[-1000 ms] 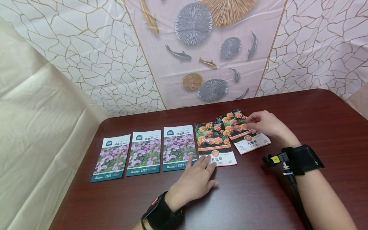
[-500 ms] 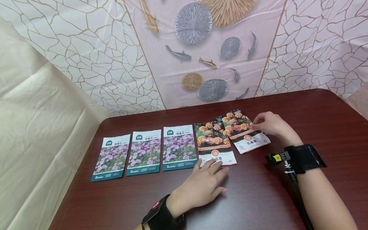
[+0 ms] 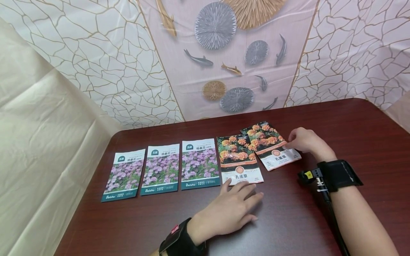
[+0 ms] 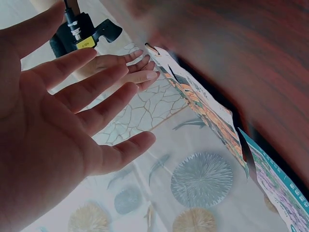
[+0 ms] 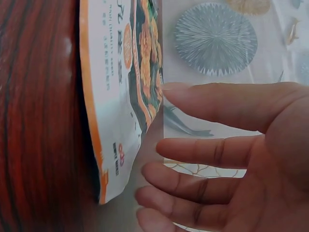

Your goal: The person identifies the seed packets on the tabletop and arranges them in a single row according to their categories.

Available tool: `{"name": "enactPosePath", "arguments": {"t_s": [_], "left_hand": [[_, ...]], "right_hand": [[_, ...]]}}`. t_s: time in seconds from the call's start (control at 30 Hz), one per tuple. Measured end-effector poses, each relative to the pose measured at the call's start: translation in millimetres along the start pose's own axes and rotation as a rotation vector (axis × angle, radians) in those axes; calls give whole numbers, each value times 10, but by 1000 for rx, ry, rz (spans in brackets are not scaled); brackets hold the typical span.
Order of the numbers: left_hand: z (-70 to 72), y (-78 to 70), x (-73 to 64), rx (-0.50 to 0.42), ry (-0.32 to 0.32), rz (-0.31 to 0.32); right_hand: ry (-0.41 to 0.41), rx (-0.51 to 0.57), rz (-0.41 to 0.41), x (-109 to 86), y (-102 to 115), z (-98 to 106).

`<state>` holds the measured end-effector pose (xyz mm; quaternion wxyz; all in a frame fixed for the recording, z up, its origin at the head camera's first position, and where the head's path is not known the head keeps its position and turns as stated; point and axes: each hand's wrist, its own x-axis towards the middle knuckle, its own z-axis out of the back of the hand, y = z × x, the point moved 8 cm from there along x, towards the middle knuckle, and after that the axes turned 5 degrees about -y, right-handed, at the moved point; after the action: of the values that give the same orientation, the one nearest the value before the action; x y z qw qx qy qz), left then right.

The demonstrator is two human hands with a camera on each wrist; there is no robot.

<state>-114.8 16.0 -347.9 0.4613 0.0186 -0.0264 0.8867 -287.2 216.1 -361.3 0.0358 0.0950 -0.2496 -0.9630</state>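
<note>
In the head view, two seed packets with orange flowers lie on the table. The right one point(image 3: 267, 144) is tilted and its upper left corner overlaps the straighter left one point(image 3: 239, 160). My right hand point(image 3: 309, 142) is at the right edge of the tilted packet. In the right wrist view its thumb tip point(image 5: 176, 89) is right by the packet's edge, and the other fingers are loosely extended. My left hand point(image 3: 227, 209), fingers spread, is over the table just below the left orange-flower packet. The left wrist view shows its bare palm point(image 4: 53, 125).
Three seed packets with purple flowers stand in a row to the left: one far left point(image 3: 124, 176), one in the middle point(image 3: 161, 170), one beside the orange pair point(image 3: 200, 164). They lie on a dark red wooden table point(image 3: 128, 227). A patterned cloth point(image 3: 112, 60) hangs behind.
My right hand has drawn back rightward from over the tilted orange-flower packet to its edge. My left hand has slid right and down, off the left packet's lower edge. The packets look unmoved.
</note>
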Motion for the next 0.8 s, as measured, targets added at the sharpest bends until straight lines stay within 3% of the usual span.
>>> {"name": "enactPosePath", "arguments": {"t_s": [0.23,0.8], "left_hand": [[-13,-27,-6,-8,20,-15],[-27,-58,-7,22,10,-41]], "right_hand": [[47,-5,-27,-5,-34,-55],[68,-5,-85,-4,-89,-108]]}}
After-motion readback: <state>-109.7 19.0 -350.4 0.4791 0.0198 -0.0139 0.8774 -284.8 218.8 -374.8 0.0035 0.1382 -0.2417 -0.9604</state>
